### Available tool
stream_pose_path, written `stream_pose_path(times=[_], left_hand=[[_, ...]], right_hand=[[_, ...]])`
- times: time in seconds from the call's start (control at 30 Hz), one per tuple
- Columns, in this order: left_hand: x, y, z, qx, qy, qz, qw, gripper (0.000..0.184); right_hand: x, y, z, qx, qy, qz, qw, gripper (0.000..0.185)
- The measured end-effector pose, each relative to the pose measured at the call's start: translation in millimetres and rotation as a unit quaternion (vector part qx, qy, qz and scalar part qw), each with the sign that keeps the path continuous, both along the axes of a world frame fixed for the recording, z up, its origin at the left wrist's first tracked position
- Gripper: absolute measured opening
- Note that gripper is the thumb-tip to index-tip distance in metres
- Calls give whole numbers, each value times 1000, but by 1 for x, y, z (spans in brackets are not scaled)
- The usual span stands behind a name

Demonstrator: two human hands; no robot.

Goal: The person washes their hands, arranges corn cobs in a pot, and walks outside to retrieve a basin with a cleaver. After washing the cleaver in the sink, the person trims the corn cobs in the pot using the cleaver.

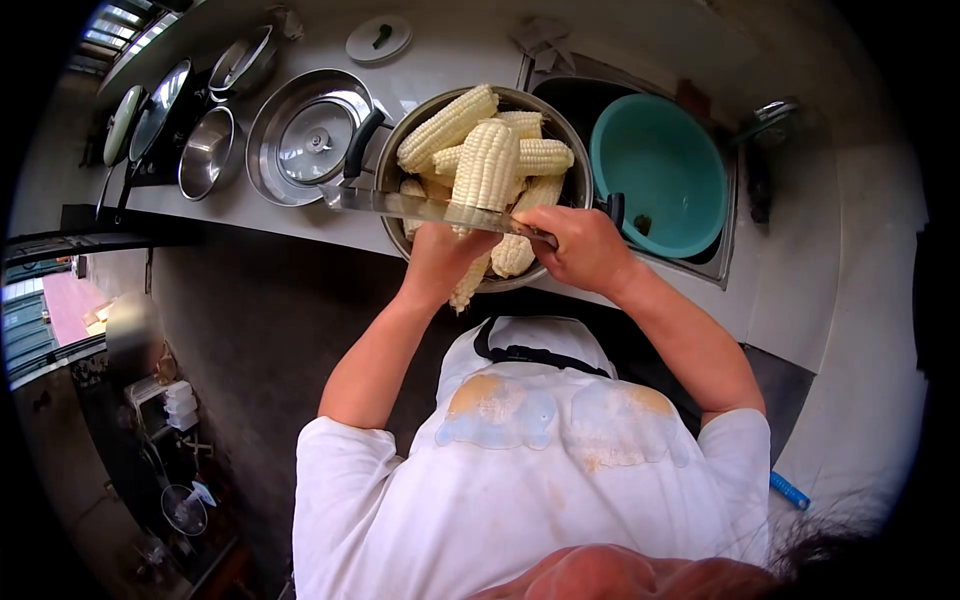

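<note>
A large steel pot (584, 137) on the counter is heaped with several pale, husked corn cobs (449, 127). Over its near side my left hand (447, 262) is wrapped round the lower end of one upright cob (487, 165). My right hand (584, 250) grips the handle of a knife (410, 206). The wide blade lies sideways across the lower part of that cob, just above my left hand, with its tip pointing left. Whether the blade has cut into the kernels is too small to tell.
Right of the pot, a green basin (658, 175) stands in the sink (712, 268) beside the faucet (777, 110). To the left are a steel pan with a glass lid (317, 140) and a steel bowl (208, 153). Behind lies a white plate (379, 38).
</note>
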State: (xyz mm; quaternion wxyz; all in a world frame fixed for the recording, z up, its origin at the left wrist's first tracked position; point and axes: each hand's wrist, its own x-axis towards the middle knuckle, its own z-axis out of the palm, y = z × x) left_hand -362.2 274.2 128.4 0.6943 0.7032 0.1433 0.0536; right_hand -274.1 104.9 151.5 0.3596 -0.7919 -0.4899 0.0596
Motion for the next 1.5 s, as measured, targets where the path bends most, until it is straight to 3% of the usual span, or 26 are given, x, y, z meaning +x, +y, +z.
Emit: stream_pose_path(times=[0.07,0.13,0.27,0.33,0.4,0.47,0.53,0.63,0.73,0.77,0.8,0.83,0.9,0.97,1.03,1.07,1.1,1.13,1.17,1.27,1.37,1.4,1.5], left_hand=[[0,-1,-1,34,-35,16,999,23],[-5,1,1,37,70,-18,997,25],[-11,3,3,84,67,-64,992,27],[-16,6,6,-157,96,-74,980,31],[-23,12,2,-190,111,-69,973,34],[-32,18,-3,-379,204,-108,896,42],[-44,21,-21,-401,206,-104,887,48],[-57,20,-29,-525,192,-128,819,54],[-58,23,-24,-442,172,-200,857,50],[-55,22,-16,-388,182,-196,882,48],[-53,22,-6,-387,185,-198,881,48],[-46,19,22,-415,167,-133,885,47],[-40,21,13,-158,97,-113,976,47],[-39,22,-5,191,33,-165,967,50],[-28,23,-5,252,9,-173,952,51],[-29,20,5,77,82,-150,982,48],[-32,16,12,-105,158,-118,975,45],[-34,20,6,-107,161,-120,974,45],[-33,28,2,-208,129,-170,954,41],[-31,22,10,-421,126,-92,893,44],[-18,19,3,-226,80,-51,970,39],[-18,25,3,77,5,-142,987,38],[-16,22,7,67,37,-160,984,37]], right_hand=[[1,0,2,-9,-6,-1,1000,24],[0,-1,2,-16,-1,-1,1000,23],[1,-6,8,-27,9,15,999,23],[-3,-7,12,-25,15,16,999,23],[-4,-5,10,-35,20,28,999,24],[-8,-5,4,-24,37,35,998,24],[-13,-5,1,-16,35,34,999,24],[-19,-4,5,-6,38,59,997,25],[-20,-7,9,-23,15,83,996,27],[-21,-9,8,-8,21,85,996,30],[-21,-11,7,6,29,86,996,32],[-21,-11,7,7,30,82,996,32],[-21,-11,7,24,-14,45,999,29],[-23,-11,6,5,10,38,999,29],[-13,-11,4,-21,12,46,999,30],[-11,-11,3,-20,14,40,999,30],[-10,-11,2,-1,24,46,999,30],[-8,-12,1,19,30,54,998,30],[-9,-12,1,39,32,54,997,30],[-11,-9,10,61,11,49,997,31],[-9,-11,6,-5,16,29,999,32],[-12,-12,3,-6,19,27,999,32],[-4,-10,-2,-34,31,25,999,32]])
